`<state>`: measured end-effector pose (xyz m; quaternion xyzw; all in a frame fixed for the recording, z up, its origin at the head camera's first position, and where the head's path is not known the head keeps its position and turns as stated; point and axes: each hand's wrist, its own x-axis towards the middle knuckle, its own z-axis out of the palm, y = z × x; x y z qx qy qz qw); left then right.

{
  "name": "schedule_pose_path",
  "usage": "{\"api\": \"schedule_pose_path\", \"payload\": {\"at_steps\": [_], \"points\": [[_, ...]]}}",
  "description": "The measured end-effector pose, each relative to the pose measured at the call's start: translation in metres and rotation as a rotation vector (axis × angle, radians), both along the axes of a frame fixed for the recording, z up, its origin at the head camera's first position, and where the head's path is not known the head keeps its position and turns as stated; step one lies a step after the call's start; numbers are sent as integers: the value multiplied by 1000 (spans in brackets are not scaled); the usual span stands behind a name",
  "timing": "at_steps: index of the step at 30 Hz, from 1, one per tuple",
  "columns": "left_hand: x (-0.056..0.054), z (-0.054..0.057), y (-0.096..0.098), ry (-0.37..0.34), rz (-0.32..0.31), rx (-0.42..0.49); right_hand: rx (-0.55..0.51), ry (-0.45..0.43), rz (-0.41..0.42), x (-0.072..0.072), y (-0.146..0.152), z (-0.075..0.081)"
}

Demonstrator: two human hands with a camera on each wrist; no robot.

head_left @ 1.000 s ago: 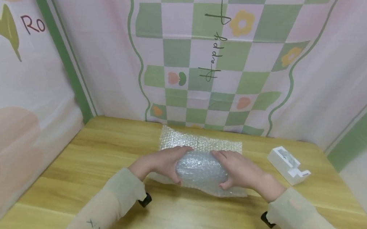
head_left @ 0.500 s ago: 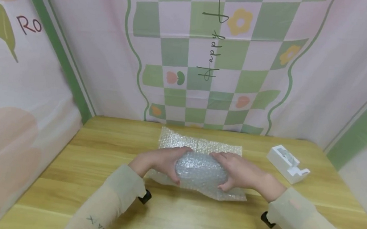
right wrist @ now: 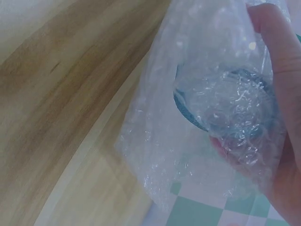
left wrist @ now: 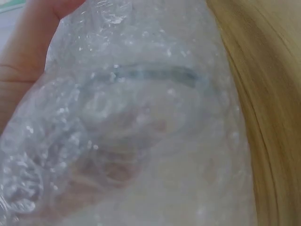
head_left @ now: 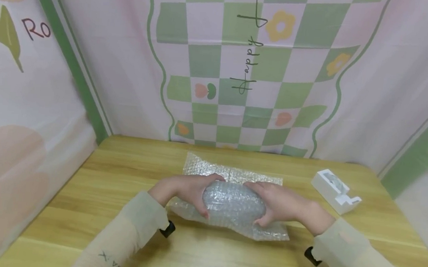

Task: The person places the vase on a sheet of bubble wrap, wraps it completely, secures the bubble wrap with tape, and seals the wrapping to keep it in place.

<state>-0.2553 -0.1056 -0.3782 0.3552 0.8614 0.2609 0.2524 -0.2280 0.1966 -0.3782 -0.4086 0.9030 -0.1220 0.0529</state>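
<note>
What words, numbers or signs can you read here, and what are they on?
"Ro": on the cloth hanging at the left of the picture.
"Happy": running sideways on the checkered back cloth; the big letters above it run out of the picture, so I can't read that word for sure.
Dark letters on the left sleeve: too small and tilted to read.
Bubble-wrapped bundle: no words that I can see.

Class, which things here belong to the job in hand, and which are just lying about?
Belongs:
Clear plastic bubble wrap, held by the left hand and right hand
Rounded bluish-grey object inside the wrap

Just around, apparently:
White box-shaped dispenser, untouched, perhaps for later
Green-and-white checked cloth backdrop
</note>
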Motion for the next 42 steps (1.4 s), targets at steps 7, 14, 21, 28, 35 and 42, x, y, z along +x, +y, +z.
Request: {"api": "schedule_pose_path", "payload": {"at_steps": [7,14,21,28,35,42], "points": [[0,-2,-1,-40,9,5,-17,-37,6,1,-1,-1],[2,-1,-2,-43,45,-3,-24,-47,-3,1,-1,-1],[2,0,-2,-12,32,4,-26,-63,-4,0,0,-2],[10,9,2,268,13,-131,-24,-60,-2,0,1,-1],[24,18,7,501,-35,-175,-34,-80,-6,-2,2,-1],[35,19,11,533,-41,-200,-37,-102,-9,-3,3,0]]}}
